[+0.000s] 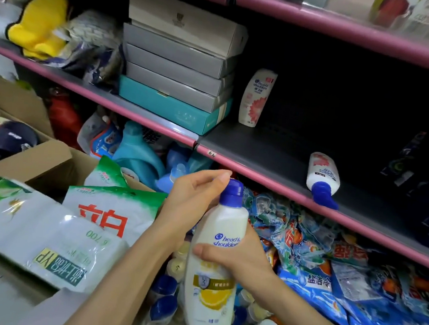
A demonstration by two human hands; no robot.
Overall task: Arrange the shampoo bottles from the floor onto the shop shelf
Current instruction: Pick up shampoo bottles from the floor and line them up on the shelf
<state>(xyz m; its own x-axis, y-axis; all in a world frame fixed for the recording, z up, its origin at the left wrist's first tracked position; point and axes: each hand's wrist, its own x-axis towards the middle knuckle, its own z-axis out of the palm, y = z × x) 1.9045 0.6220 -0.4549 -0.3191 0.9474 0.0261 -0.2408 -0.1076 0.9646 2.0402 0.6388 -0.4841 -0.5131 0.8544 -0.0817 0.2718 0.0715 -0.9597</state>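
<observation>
I hold a white shampoo bottle [213,286] with a blue cap and a lemon label upright in front of the shelf. My right hand [236,255] grips its middle from the right. My left hand [195,197] touches the blue cap with thumb and fingers. On the dark shelf [274,152] a white bottle with a pink flower label [256,97] stands cap down next to the boxes. Another white bottle with a blue cap [323,175] lies on its side at the shelf's pink front edge. Several more blue-capped bottles [162,310] lie on the floor below my hands.
Stacked grey and teal boxes [178,63] fill the shelf left of the standing bottle. Dark packages [419,180] sit at the shelf's right. Blue detergent bags [329,263] pile under the shelf. Green-and-white bags [46,235] and cardboard boxes [39,162] lie to the left.
</observation>
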